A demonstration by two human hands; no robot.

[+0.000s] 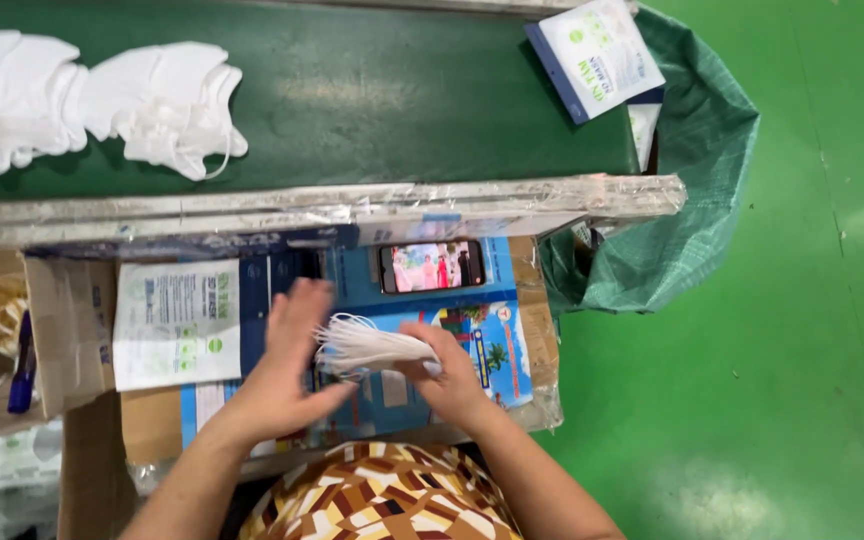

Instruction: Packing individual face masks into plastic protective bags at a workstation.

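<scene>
1. Head view, hands: the right hand pinches a thin stack of flat white face masks by one end, fingers closed on it, so the stack juts out to the left with its loops fanned. The left hand is flat and open, palm pressed against the near side of the stack; its fingers look blurred.
2. Head view, under the hands: the stack hangs just above a blue printed cardboard sheet lying on a low work surface wrapped in clear film. A dark smartphone with a lit screen lies flat on that sheet, just beyond the hands.
3. Head view, left: a white printed paper packet lies beside the left hand, and past it an open brown cardboard box.
4. Head view, top: a dark green table carries a pile of loose white face masks at its left end and a white and blue packet at its right end.
5. Head view, right: a green woven plastic sack stands open on the glossy green floor, touching the table's end.
6. Head view, bottom: a brown, white and orange patterned garment covers the person's lap.
</scene>
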